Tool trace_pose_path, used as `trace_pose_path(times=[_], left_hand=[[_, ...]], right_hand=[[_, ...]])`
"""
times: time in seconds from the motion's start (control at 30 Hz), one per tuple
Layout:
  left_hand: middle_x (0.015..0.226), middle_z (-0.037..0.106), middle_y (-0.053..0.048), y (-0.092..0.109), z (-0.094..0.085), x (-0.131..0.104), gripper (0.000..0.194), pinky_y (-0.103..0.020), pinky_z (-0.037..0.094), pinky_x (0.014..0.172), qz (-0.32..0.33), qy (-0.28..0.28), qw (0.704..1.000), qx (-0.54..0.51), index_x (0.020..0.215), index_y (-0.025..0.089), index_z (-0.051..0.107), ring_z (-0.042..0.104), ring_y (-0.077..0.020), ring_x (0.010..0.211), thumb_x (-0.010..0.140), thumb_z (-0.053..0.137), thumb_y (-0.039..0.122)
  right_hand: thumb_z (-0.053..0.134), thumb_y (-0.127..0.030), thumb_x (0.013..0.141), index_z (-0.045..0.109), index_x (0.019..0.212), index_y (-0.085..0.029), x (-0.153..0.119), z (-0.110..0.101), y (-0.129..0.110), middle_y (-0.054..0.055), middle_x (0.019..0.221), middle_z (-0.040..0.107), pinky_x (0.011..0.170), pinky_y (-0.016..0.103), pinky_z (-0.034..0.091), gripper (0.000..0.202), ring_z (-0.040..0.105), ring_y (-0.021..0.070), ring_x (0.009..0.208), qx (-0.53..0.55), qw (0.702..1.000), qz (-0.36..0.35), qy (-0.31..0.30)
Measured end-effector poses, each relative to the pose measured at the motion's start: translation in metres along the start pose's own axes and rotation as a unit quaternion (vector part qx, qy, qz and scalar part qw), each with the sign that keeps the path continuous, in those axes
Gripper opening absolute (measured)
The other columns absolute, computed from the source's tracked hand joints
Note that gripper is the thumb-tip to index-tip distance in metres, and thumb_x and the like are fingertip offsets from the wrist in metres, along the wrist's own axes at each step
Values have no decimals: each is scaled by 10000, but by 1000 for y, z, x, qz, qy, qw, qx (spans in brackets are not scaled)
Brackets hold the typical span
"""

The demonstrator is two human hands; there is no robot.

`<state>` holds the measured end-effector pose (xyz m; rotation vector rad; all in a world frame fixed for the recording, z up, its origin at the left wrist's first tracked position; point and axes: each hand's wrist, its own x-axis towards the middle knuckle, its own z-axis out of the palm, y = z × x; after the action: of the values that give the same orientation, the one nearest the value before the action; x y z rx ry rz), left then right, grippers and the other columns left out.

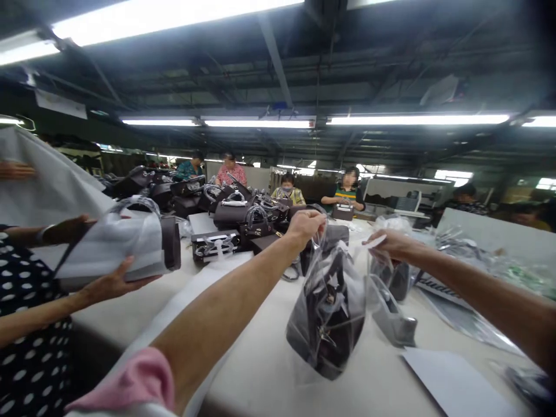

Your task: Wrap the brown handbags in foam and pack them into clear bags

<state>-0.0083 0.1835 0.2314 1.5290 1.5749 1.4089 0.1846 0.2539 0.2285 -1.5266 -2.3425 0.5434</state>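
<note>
My left hand (307,225) is closed in a pinch at the gathered top of a clear plastic bag (299,330). Inside that bag hangs a dark handbag (336,324) with metal fittings, just above the table. To its right, my right hand (391,244) pinches a small flat white piece (376,242); I cannot make out whether it is a tag or a sticker. Below my right hand stands a grey tape dispenser (393,318). Another dark handbag in plastic (397,281) sits behind the dispenser.
Dark handbags (230,214) are heaped across the table (256,359). At left, a co-worker's hands hold a handbag wrapped in white sheet (125,243). A white card (456,379) lies at front right, near plastic packaging (473,272). Several people work beyond.
</note>
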Motion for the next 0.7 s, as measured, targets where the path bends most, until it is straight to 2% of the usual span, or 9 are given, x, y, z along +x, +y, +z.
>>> trace_pose_path(times=[0.17, 0.3, 0.4, 0.47, 0.53, 0.6, 0.7], left_hand=[[766, 578, -4, -37, 10, -22, 246, -236, 478, 548, -48, -48, 997, -29, 898, 117, 564, 550, -89, 612, 879, 476, 346], [870, 600, -33, -53, 2, -26, 262, -262, 503, 601, -49, -54, 997, -6, 994, 123, 543, 586, -108, 692, 903, 425, 339], [824, 606, -21, -50, -12, -22, 226, -279, 500, 617, -35, -57, 995, 72, 1041, 123, 530, 590, -118, 679, 860, 501, 255], [792, 608, -7, -45, -20, -18, 357, -306, 491, 672, -18, -56, 988, 144, 1113, 141, 505, 597, -145, 718, 773, 598, 191], [829, 618, -12, -36, -24, -13, 462, -348, 464, 779, 0, -65, 974, 218, 1103, 174, 535, 592, -193, 845, 666, 686, 160], [951, 615, -33, -25, -21, -6, 423, -404, 411, 883, 8, -84, 956, 281, 1017, 189, 589, 547, -233, 987, 619, 731, 176], [1081, 576, -59, -9, -7, 8, 253, -467, 374, 934, -17, -108, 932, 347, 941, 163, 603, 504, -231, 1063, 716, 682, 248]], right_hand=[[353, -260, 857, 444, 548, -148, 4, 24, 25, 3, 406, 486, 304, 167, 244, 342, 349, 58, 264, 29, 998, 21, -54], [344, -329, 869, 453, 546, -149, 3, 29, 34, 15, 437, 516, 303, 159, 280, 385, 412, 68, 297, 43, 995, 35, -84], [345, -305, 869, 432, 530, -157, 0, 27, 37, 14, 394, 484, 285, 160, 263, 379, 423, 84, 284, 34, 994, 48, -95], [344, -252, 864, 407, 514, -162, -3, 26, 41, 15, 369, 465, 271, 166, 246, 367, 408, 91, 261, 20, 994, 56, -94], [340, -238, 869, 398, 502, -164, -5, 25, 44, 25, 373, 474, 269, 174, 252, 379, 404, 96, 253, 8, 995, 55, -88], [345, -260, 876, 399, 491, -164, -5, 24, 46, 33, 365, 472, 268, 179, 255, 401, 406, 104, 251, -2, 995, 57, -77], [366, -285, 873, 404, 463, -156, -5, 20, 48, 45, 349, 463, 268, 176, 240, 431, 413, 108, 250, -8, 996, 70, -60]])
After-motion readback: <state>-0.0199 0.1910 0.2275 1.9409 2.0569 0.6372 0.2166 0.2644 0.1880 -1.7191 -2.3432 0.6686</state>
